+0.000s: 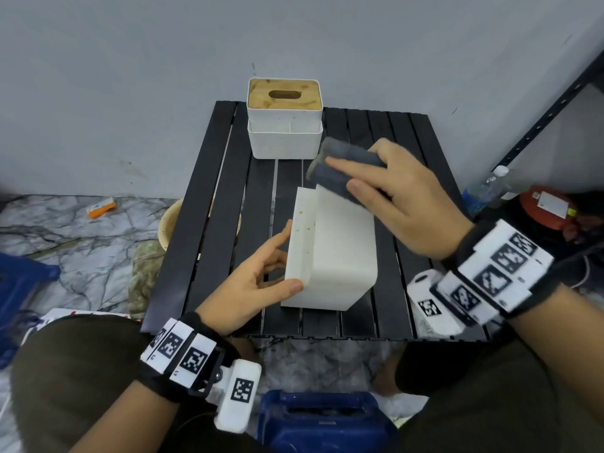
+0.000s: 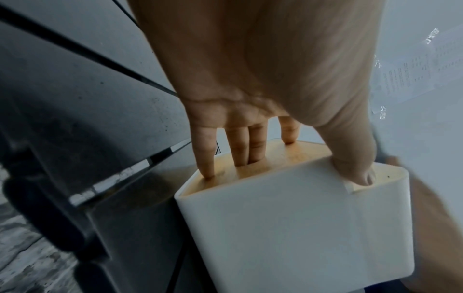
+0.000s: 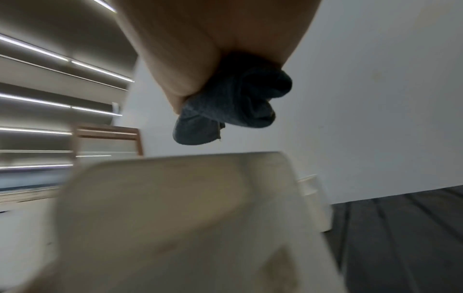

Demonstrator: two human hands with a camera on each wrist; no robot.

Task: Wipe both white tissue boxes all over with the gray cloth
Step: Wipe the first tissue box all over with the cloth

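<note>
One white tissue box (image 1: 340, 256) lies on its side in the middle of the black slatted table (image 1: 209, 223). My left hand (image 1: 277, 263) grips its left end: in the left wrist view the thumb (image 2: 360, 174) hooks over the white edge while the fingers (image 2: 240, 150) press on the wooden lid face (image 2: 283, 154). My right hand (image 1: 376, 188) holds the bunched gray cloth (image 1: 346, 155) at the box's far top edge; the cloth (image 3: 233, 103) hangs just above the box (image 3: 175, 218). The second white tissue box (image 1: 284, 138), wooden lid up, stands at the table's back edge.
A gray wall rises close behind the table. To the right are a dark metal shelf post (image 1: 555, 103), a plastic bottle (image 1: 487, 188) and a red object (image 1: 549, 207). A blue container (image 1: 320, 420) sits between my knees. A round basin (image 1: 170, 223) lies under the table's left side.
</note>
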